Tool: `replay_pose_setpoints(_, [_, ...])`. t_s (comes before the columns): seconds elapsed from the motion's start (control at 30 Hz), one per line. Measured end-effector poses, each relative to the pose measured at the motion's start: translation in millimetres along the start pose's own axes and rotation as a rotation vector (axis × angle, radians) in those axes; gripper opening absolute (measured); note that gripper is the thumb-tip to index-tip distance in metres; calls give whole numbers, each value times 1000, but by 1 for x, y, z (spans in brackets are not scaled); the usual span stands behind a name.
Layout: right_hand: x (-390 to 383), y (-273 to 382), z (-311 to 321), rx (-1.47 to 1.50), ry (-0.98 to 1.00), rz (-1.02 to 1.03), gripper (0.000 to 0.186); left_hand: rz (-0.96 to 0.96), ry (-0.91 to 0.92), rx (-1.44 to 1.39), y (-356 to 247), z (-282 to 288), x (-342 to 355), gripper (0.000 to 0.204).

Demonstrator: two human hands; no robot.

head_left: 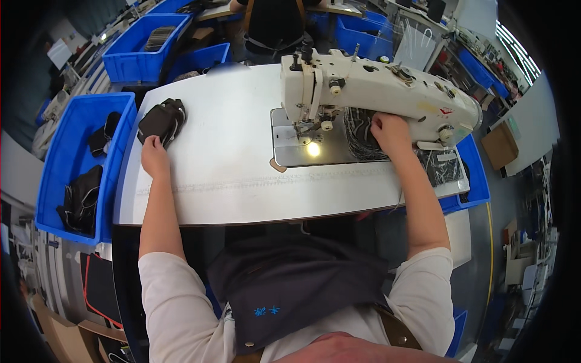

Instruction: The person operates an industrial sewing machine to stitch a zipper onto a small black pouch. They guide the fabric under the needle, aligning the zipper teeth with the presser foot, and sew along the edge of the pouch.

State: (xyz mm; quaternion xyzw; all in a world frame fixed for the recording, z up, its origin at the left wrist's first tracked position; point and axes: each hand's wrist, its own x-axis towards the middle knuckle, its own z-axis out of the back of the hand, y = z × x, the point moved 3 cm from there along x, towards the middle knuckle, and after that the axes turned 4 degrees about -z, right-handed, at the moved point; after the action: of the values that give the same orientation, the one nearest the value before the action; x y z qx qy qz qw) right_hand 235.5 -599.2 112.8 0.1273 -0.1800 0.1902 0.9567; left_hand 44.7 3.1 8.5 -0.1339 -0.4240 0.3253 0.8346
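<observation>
At the left end of the white table, my left hand (155,158) pinches the near edge of a dark brown sewn fabric piece (162,121) with pale edging. The piece is bunched and lies on the tabletop. Under the arm of a white sewing machine (387,91), my right hand (391,132) is closed at a stack of dark fabric pieces with pale edges (362,136). Its fingertips are partly hidden against the stack. The machine's lamp lights the metal bed plate (290,151), with no fabric under the needle.
A blue bin (45,202) with dark fabric pieces stands left of the table. Further blue bins (127,63) stand behind it. A clear-wrapped dark bundle (443,166) lies at the table's right end. A ruler strip (242,181) runs along the front. Beyond the table sits another person (274,27).
</observation>
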Motion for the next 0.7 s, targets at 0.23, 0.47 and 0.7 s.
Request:
replay_pose_setpoints(0.23, [-105, 121, 12, 471, -115, 361, 12, -248, -183, 102, -20, 15, 4, 34])
replay_pose_setpoints(0.47, [-134, 190, -59, 351, 236, 588, 48, -75, 24, 140, -12, 5, -3, 24])
replay_pose_setpoints(0.7, [-127, 195, -63, 367, 254, 577, 52, 213, -11, -42, -6, 20, 35, 20])
